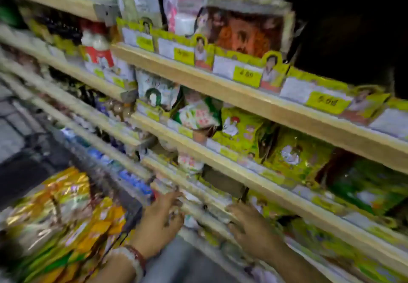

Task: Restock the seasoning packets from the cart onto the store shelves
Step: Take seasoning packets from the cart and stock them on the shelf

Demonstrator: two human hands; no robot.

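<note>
The picture is blurred by motion, so small details are hard to read. Both hands reach to the front edge of a low shelf [223, 211] near the bottom of the view. The left hand [162, 217] has its fingers stretched toward the shelf rail, with fingertips touching white packets [189, 196] that sit behind the rail; whether it pinches one I cannot tell. A bracelet [138, 255] is on this wrist. The right hand [249, 227] lies with fingers bent over the rail, next to yellow-green packets [271, 211]; if it grasps something is not clear.

At the lower left is a pile of seasoning packets [64, 218], gold, yellow and green, shiny foil. They lie flat and overlapping, their long sides running roughly from lower left up to the right, toward the shelves. The cart under them is almost hidden.

On the shelf above [254, 172], yellow-green bags [293, 152] stand upright, faces to the aisle. The top shelf [265, 104] carries price tags [247, 76] and a bag with an orange print [245, 32].
</note>
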